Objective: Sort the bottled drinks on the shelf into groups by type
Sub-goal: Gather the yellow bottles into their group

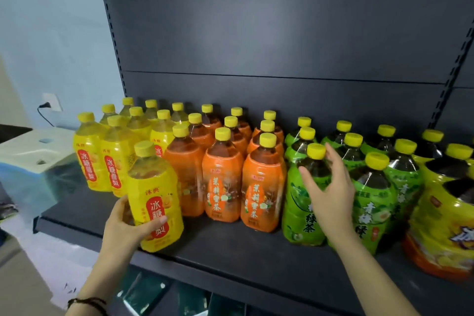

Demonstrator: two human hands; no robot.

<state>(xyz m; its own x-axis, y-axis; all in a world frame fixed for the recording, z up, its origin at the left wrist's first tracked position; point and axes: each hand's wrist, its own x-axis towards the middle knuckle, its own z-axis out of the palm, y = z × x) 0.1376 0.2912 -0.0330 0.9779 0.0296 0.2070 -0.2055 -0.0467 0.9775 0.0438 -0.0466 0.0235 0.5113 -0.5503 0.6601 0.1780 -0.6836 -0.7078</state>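
Nearest us, the front edge of the dark shelf (230, 254) has a bare strip along its width, broadest ahead of the orange-labelled bottles (223, 187). That strip is our open room for moving.

Towards the front-left corner our left hand (123, 226) grips a yellow-labelled bottle (154, 187) low on its body, with the thumb across the red label panel and the fingers curled round its left side. The bottle is close to the front edge, leaning slightly, just beside the leftmost front orange one. We cannot tell whether its base rests on the shelf.

Right of centre our right hand (331, 195) is spread wide, fingers nearly straight, about the neck of the front green-labelled bottle (300, 213). The thumb lies before its shoulder and the forefinger is by its cap; we cannot tell whether they touch.

Further back the bottles stand upright in tight rows, all with yellow caps:
- The yellow-labelled group (102, 161) holds pale liquid and stands at the left end.
- The orange-labelled rows hold brown liquid and fill the middle.
- The green-labelled rows (400, 182) hold dark liquid and stand to their right.
- The yellow-and-orange wrapped bottles (441, 226) are at the right end.

Behind them rises the back panel (256, 33).
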